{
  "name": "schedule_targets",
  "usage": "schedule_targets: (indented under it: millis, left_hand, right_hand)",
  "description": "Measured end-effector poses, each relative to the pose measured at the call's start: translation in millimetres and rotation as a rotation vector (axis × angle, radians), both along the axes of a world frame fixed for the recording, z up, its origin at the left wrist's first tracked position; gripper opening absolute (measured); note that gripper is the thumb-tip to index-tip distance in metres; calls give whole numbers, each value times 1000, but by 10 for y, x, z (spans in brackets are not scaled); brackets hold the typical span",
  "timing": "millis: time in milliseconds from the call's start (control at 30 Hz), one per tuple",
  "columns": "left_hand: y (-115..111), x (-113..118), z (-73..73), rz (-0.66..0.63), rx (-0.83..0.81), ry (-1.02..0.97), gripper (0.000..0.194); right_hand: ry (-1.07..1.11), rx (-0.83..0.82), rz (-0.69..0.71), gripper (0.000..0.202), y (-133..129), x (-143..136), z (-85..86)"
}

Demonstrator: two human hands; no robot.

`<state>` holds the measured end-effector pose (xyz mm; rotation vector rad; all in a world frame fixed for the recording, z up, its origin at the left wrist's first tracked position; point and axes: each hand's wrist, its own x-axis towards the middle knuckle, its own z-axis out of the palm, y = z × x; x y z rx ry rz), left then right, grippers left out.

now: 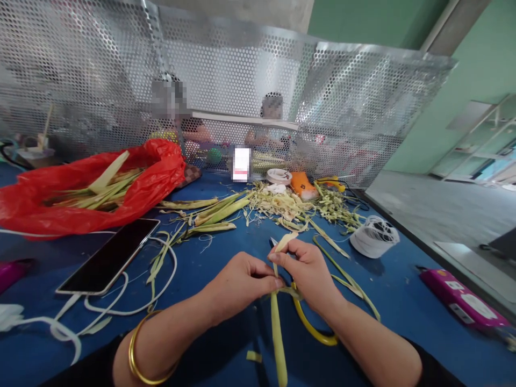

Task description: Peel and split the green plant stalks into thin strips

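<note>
A pale green strip of husk [277, 333] runs upright between my two hands, its lower end hanging toward the table's front edge. My left hand [253, 277] is closed, thumb and fingers pinching the strip near a crossing. Just above and to the right, my right hand [300, 266] pinches its paler upper part, which sticks out past the fingertips. Another short piece crosses under my fingers; how the two join is hidden. Scissors with a yellow handle [316, 333] lie beneath my right hand, partly covered, a blade tip showing beyond it. A small cut piece [253, 356] lies nearby.
A red plastic bag [169, 161] of husks lies left, behind a phone [108, 258] with white cables. Loose husks [221, 209] and scraps spread across the back. White string [374, 236] and a purple pack [463, 298] are right. People sit behind the perforated screen [226, 70].
</note>
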<state>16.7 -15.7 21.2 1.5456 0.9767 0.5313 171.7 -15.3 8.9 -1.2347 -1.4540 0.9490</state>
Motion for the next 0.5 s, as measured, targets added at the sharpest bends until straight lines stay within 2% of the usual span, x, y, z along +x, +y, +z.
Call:
schedule_targets:
  millis: [67, 133, 200, 267, 333, 367, 433, 500]
  left_hand:
    - [0, 5, -2, 2, -12, -6, 37]
    - [6, 7, 7, 67, -46, -41, 37]
    - [20, 0, 27, 184, -116, -123, 35]
    - [43, -16, 52, 306, -188, -251, 31]
    - [65, -34, 72, 400, -242, -392, 34]
    - [73, -41, 77, 428, -258, -453, 38]
    - [77, -43, 77, 468, -257, -539, 43]
    - [65, -28, 62, 503, -237, -585, 43]
  right_hand:
    - [-23, 12, -9, 13, 4, -3, 7]
    - [-80, 91, -16, 13, 11, 30, 46]
    - [-167, 266, -84, 14, 4, 96, 114]
    - [-259, 471, -224, 22, -31, 166, 189]
    - [-334, 614, -344, 18, -93, 204, 238]
    - [-369, 659, -349, 14, -128, 202, 245]
    - [-447, 637, -225, 15, -185, 154, 215]
    - [-490, 482, -47, 16, -208, 66, 139]
